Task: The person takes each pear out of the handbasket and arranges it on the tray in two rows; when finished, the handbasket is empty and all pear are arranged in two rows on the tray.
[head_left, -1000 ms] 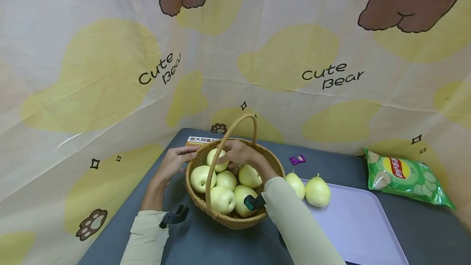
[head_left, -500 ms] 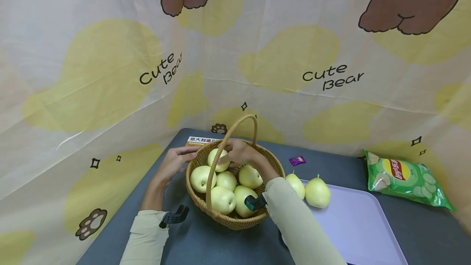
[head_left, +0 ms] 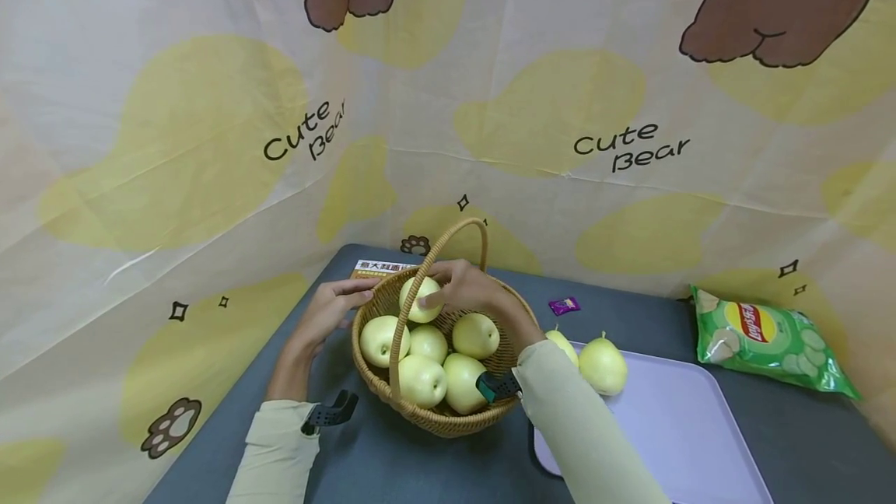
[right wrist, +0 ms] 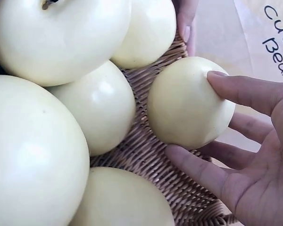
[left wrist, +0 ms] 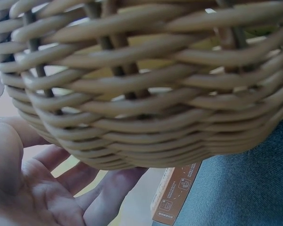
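Observation:
My right hand point(head_left: 465, 286) pinches a pale yellow-green pear point(head_left: 418, 302) at the far left inside the wicker basket point(head_left: 451, 430). In the right wrist view, thumb and fingertips sit on opposite sides of that pear point(right wrist: 191, 103), above the woven wall. Several more pears point(head_left: 423, 381) fill the basket. Outside the basket's left side, my left hand point(head_left: 329, 313) touches the rim with extended fingers. Seen from the left wrist, the hand's relaxed fingers point(left wrist: 115, 190) lie behind and below the basket's wall point(left wrist: 146, 113). The basket handle point(head_left: 434, 255) arches between my hands.
A lilac tray point(head_left: 672, 426) lies to the right, with two pears point(head_left: 603, 365) at its far left corner. Behind are a purple wrapped candy point(head_left: 564, 306) and a green chip bag point(head_left: 773, 341). A printed box point(head_left: 371, 268) stands behind the basket, near the fabric wall point(head_left: 525, 138).
My right hand has shifted slightly up and right, and the pear it pinches has risen a little with it. My left hand stays at the basket rim.

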Motion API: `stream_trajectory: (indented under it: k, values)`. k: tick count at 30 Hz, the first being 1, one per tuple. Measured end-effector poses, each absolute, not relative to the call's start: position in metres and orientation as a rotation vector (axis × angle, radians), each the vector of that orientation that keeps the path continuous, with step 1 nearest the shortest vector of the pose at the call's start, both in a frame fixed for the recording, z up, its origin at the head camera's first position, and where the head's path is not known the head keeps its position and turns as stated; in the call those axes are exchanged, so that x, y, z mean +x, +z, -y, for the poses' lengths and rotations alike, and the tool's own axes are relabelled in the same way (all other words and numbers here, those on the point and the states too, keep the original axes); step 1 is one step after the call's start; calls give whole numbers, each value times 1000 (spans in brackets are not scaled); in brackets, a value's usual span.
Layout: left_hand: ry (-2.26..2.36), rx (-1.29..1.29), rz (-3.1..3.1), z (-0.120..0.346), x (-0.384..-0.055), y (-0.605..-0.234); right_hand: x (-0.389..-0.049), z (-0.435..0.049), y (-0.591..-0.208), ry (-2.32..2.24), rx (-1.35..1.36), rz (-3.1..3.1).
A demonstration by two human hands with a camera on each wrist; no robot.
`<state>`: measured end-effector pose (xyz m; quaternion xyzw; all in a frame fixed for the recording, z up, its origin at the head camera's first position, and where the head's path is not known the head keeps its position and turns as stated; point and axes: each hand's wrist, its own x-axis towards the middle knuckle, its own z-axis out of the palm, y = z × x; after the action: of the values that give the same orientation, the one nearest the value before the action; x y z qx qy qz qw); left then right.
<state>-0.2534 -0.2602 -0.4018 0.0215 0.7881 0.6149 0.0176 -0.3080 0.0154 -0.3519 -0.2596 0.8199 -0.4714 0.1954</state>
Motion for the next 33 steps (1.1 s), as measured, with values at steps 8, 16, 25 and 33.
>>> stream_trajectory:
  k: [8, 16, 25, 33]
  values:
    - [1892, 61, -2466, 260, -253, -401, -301, -34, -341, -1253, -770, -2455]
    - [1895, 57, -2467, 260, -253, -401, -286, -52, -333, -1254, -900, -2502]
    - [1889, 39, -2474, 261, -252, -400, -258, -74, -323, -1384, -885, -2450]
    - [1875, 44, -2480, 259, -252, -399, -236, -101, -330, -1457, -862, -2524]
